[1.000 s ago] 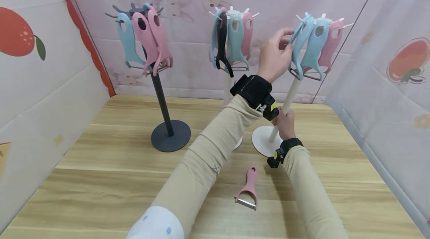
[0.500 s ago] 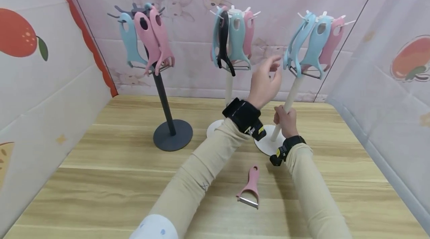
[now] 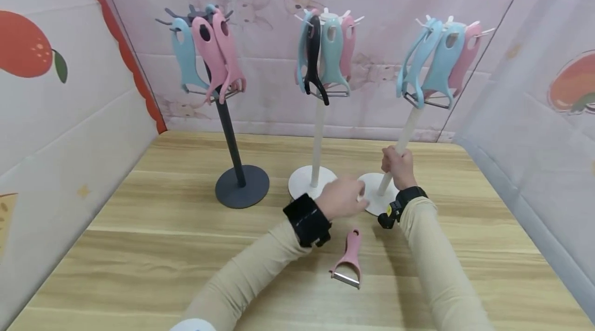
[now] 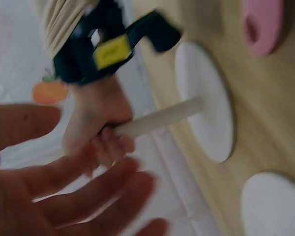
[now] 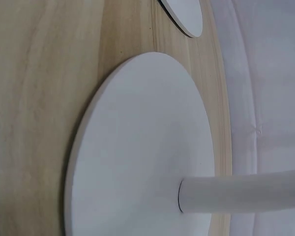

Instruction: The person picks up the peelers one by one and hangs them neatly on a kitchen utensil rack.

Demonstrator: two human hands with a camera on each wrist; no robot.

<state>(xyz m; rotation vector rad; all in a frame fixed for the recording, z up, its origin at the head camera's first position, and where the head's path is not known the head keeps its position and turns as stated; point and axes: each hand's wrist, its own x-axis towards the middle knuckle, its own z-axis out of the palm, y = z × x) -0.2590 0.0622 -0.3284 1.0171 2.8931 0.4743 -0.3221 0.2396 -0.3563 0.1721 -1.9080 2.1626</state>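
My right hand (image 3: 398, 167) grips the pole of the right white stand (image 3: 408, 127), low above its round base (image 5: 137, 142). Blue peelers (image 3: 445, 60) and a pink peeler (image 3: 466, 57) hang from that stand's hooks. Over the table, just above a pink peeler (image 3: 353, 251) lying there blade toward me, is my left hand (image 3: 341, 198). In the left wrist view its fingers (image 4: 98, 196) are spread, blurred and relaxed, with nothing between them. The right wrist view shows the base and pole, not the right hand itself.
A middle white stand (image 3: 318, 140) carries blue, black, green and pink peelers. To the left, a dark grey stand (image 3: 229, 137) holds blue and pink ones. Printed cloth walls (image 3: 260, 93) enclose the wooden table (image 3: 162, 248) at the back and sides.
My left hand has left the blue peelers on the right stand and come down and toward me, above the loose pink peeler. The right hand keeps its grip on the pole.
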